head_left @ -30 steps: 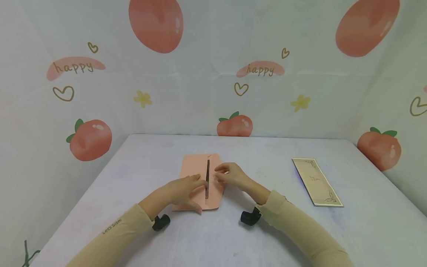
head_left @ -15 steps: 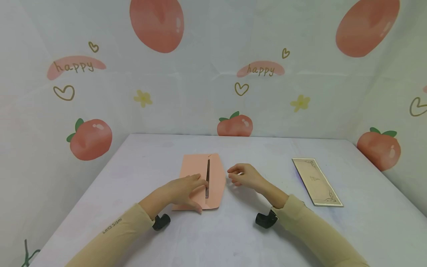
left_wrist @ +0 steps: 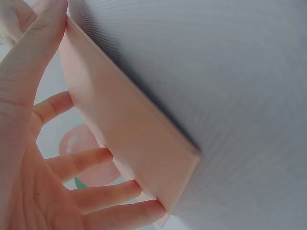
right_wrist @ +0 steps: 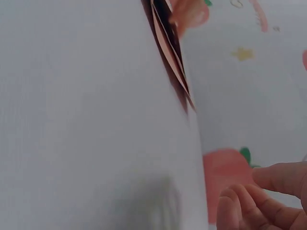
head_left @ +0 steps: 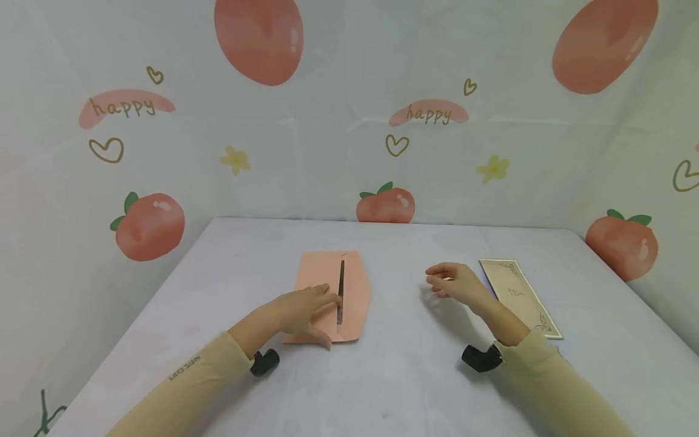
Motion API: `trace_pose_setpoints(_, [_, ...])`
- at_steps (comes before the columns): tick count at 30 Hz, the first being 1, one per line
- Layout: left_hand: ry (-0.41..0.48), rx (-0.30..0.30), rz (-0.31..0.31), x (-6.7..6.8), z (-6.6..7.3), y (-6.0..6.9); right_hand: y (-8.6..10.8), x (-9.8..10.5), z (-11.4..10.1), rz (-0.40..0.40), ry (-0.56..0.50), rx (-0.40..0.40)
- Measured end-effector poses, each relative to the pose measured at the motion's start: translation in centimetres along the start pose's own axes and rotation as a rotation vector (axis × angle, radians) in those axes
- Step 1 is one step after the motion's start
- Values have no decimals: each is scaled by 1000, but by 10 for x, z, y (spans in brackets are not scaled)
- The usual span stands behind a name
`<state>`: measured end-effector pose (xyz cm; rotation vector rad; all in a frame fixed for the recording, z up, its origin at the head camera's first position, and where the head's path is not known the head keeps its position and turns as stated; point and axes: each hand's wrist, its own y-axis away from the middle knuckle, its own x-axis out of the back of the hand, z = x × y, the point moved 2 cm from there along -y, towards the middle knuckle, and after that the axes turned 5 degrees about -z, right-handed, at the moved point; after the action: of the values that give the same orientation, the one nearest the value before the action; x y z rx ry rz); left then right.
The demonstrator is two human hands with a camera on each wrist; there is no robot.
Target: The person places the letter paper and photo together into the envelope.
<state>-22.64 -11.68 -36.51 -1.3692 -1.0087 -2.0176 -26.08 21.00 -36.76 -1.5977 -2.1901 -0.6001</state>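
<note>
Currently, the beige card [head_left: 516, 292] lies on the table [head_left: 388, 376] just to the right of the loosely bent, unladen right hand [head_left: 457, 284], its long axis slanting far-left to near-right, while the left hand [head_left: 303, 311], fingers spread, rests on the peach envelope [head_left: 356, 297].

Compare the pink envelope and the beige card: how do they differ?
Colour: the envelope is pink with a dark slit, while the card is beige with a pale border and dark corner patterns.
Shape: the envelope is broad with an angled right side; the card is a longer-looking, narrow rectangle.
Contact: the left hand touches the envelope; neither hand holds the card.
Both rest on the table.
</note>
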Motion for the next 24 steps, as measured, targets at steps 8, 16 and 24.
trace_pose_setpoints(8, [-5, 10, -11, 1, 1, 0, 17, 44, 18, 92, 47, -47])
trace_pose_setpoints(16, [19, 8, -9, 1, 2, 1, 34, 78, 36, 190, 17, -80])
trace_pose_setpoints(24, [7, -15, 3, 0, 0, 0, 46, 103, 60, 254, 56, -135])
